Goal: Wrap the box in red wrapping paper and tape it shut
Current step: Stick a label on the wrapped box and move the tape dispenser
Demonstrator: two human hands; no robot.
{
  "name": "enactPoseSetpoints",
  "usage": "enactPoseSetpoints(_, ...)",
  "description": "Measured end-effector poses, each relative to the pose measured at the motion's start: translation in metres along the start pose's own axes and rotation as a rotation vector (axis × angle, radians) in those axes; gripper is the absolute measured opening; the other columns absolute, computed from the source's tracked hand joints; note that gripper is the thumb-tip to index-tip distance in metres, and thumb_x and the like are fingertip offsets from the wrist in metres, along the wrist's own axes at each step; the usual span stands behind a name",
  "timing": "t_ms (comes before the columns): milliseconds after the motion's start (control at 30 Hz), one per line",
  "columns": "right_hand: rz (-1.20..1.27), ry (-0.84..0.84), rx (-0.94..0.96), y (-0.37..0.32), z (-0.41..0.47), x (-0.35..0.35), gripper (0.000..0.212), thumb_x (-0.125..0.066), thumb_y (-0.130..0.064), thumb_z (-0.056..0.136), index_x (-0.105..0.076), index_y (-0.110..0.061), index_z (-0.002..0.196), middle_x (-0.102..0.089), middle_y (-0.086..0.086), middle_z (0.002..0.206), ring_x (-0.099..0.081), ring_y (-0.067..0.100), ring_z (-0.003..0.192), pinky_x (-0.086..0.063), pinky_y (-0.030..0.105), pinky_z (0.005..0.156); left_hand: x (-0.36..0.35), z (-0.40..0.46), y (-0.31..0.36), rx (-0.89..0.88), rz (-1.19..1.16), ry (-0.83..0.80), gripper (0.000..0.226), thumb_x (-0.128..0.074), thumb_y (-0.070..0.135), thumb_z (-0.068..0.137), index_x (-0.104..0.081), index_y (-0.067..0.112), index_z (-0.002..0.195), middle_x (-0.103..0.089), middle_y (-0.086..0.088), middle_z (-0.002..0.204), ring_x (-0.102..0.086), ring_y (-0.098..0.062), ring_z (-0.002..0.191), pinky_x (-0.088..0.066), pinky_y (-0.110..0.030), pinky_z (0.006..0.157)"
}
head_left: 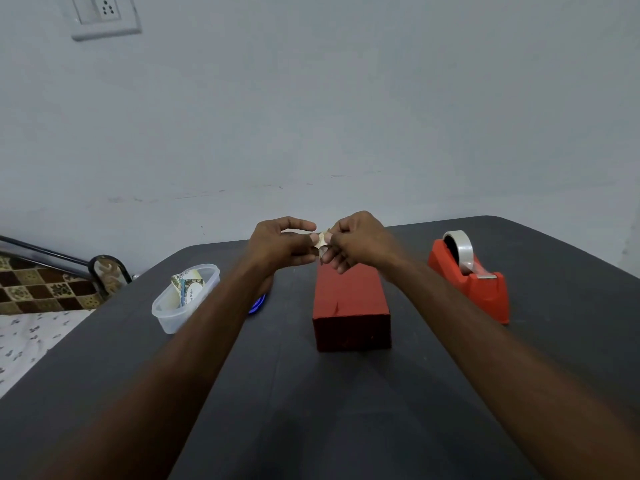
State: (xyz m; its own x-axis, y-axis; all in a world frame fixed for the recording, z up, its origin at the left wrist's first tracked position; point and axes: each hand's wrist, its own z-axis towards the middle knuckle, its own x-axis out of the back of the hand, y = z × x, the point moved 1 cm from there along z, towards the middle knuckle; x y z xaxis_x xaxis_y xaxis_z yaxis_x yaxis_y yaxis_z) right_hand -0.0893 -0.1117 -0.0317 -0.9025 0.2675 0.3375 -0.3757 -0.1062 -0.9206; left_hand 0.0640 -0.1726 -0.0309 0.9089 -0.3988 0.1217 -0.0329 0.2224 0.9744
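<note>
Centrally, left hand [280, 245] and right hand [356, 242] pinching a small pale piece [322, 241], red-wrapped box [351, 306] at 6 o'clock beneath, tape dispenser [469, 282] at 3 o'clock.

My left forearm covers most of a blue object [259, 304] on the table, so I cannot tell what it is. The small pale scrap [322, 241] pinched between my left hand [281, 244] and right hand [356, 242] is too small to identify. My right hand hides the far end of the red box [350, 306]. The print on the card in the plastic container [183, 299] is unreadable.
</note>
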Motion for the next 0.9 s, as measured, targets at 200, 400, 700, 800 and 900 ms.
enactPoseSetpoints(200, -0.006, 0.067, -0.064, 0.002, 0.0, 0.01, 0.017, -0.051, -0.004, 0.085, -0.065, 0.004, 0.078, -0.071, 0.021, 0.069, -0.059, 0.024, 0.05, -0.05, 0.025, 0.047, 0.016, 0.008, -0.002, 0.029, 0.111, 0.063, 0.02, -0.07, -0.002, 0.085, -0.07, -0.001, 0.105, -0.072, -0.023, 0.09, -0.071, -0.023, 0.069, -0.061, -0.027, 0.065)
enactPoseSetpoints(400, -0.07, 0.159, -0.1, 0.01, -0.003, 0.024, 0.02, -0.052, -0.011, 0.08, -0.062, -0.003, 0.065, -0.066, 0.013, 0.059, -0.053, 0.02, 0.046, -0.043, 0.023, 0.043, 0.039, 0.015, -0.027, 0.125, 0.215, 0.183, 0.011, -0.064, -0.005, 0.088, -0.071, -0.004, 0.097, -0.072, -0.015, 0.096, -0.068, -0.014, 0.062, -0.058, -0.022, 0.056)
enactPoseSetpoints(700, -0.288, 0.314, -0.074, 0.02, 0.0, 0.025, 0.034, -0.052, -0.026, 0.075, -0.066, 0.005, 0.071, -0.063, 0.008, 0.053, -0.051, 0.014, 0.042, -0.045, 0.027, 0.056, 0.035, -0.001, -0.085, 0.315, 0.304, 0.318, 0.008, -0.064, -0.01, 0.083, -0.066, -0.005, 0.078, -0.07, -0.016, 0.068, -0.07, -0.023, 0.053, -0.062, -0.035, 0.067)
enactPoseSetpoints(800, -0.375, 0.328, -0.029, 0.021, 0.003, 0.019, 0.025, -0.047, -0.033, 0.06, -0.055, -0.009, 0.058, -0.052, 0.008, 0.052, -0.046, 0.02, 0.051, -0.043, 0.032, 0.059, 0.031, -0.003, -0.096, 0.287, 0.534, 0.267, 0.004, -0.071, 0.002, 0.077, -0.072, 0.0, 0.08, -0.074, -0.011, 0.066, -0.074, -0.026, 0.063, -0.061, -0.042, 0.08)
enactPoseSetpoints(900, -0.424, 0.328, -0.008, 0.019, 0.004, 0.017, 0.018, -0.047, -0.032, 0.057, -0.048, -0.014, 0.057, -0.047, 0.006, 0.053, -0.042, 0.02, 0.052, -0.038, 0.03, 0.057, 0.027, -0.003, -0.086, 0.185, 0.771, 0.24, 0.006, -0.077, 0.014, 0.076, -0.073, 0.01, 0.076, -0.073, -0.007, 0.071, -0.072, -0.022, 0.066, -0.061, -0.038, 0.075)
